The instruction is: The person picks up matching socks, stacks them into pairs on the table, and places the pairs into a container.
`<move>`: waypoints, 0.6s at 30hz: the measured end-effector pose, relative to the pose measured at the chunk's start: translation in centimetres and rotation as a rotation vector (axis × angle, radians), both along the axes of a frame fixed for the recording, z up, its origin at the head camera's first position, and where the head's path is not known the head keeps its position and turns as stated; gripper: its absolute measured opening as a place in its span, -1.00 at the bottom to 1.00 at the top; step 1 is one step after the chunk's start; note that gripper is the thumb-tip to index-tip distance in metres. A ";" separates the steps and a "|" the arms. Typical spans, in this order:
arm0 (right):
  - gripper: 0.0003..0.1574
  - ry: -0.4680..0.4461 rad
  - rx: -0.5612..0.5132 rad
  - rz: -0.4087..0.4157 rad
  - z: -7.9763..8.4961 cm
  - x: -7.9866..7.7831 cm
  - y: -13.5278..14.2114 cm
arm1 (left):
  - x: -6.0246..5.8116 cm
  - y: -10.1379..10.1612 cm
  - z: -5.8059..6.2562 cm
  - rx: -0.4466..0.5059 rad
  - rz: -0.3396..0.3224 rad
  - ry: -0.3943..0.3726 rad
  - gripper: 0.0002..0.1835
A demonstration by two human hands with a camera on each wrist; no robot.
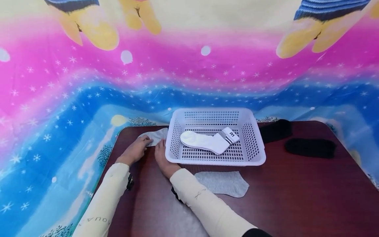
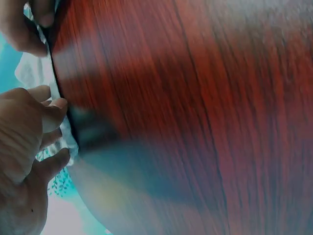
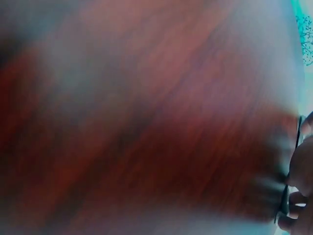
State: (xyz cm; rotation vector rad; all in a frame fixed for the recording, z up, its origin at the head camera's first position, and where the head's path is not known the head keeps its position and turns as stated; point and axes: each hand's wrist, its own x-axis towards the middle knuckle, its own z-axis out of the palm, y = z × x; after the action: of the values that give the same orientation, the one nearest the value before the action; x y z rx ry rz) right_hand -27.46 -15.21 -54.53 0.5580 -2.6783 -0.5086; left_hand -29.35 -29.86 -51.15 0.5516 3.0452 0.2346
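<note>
A light grey sock (image 1: 158, 134) lies flat on the table at the left of the basket, its right end overlapped by the basket's rim. My left hand (image 1: 137, 150) rests its fingertips on the sock's left part. In the left wrist view, the thumb and fingers (image 2: 54, 113) of that hand are spread apart along the sock's edge. Beside the basket's left wall, my right hand (image 1: 164, 158) touches the sock's near edge with its fingertips. Only part of this hand shows at the right border of the right wrist view. A second grey sock (image 1: 223, 183) lies in front of the basket, partly behind the right sleeve.
A white perforated basket (image 1: 215, 162) stands at the table's back and holds a white sock (image 1: 204, 141) with black stripes. Two black socks (image 1: 276, 130) lie to its right. The dark red table (image 1: 296, 194) ends at a patterned cloth backdrop (image 1: 189, 65).
</note>
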 end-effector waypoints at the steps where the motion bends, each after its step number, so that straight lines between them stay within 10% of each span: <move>1: -0.58 0.052 -0.043 0.018 0.1 -0.1 0.2 | 0.0 -0.1 0.0 0.008 0.002 -0.006 -0.50; 14: -0.66 0.268 -0.179 0.196 -0.8 -1.0 1.1 | 1.2 -0.6 -0.3 -0.039 -0.057 0.094 -0.74; 18: -0.68 0.237 -0.038 0.175 -0.7 -0.7 1.0 | 2.0 -1.2 -0.7 -0.045 -0.094 0.152 -0.79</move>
State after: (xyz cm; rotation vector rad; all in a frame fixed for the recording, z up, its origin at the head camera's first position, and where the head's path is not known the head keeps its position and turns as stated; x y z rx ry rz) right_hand -28.18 -14.24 -55.20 0.6698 -2.3841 -0.4436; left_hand -27.40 -31.08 -51.90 0.7404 3.1494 0.1264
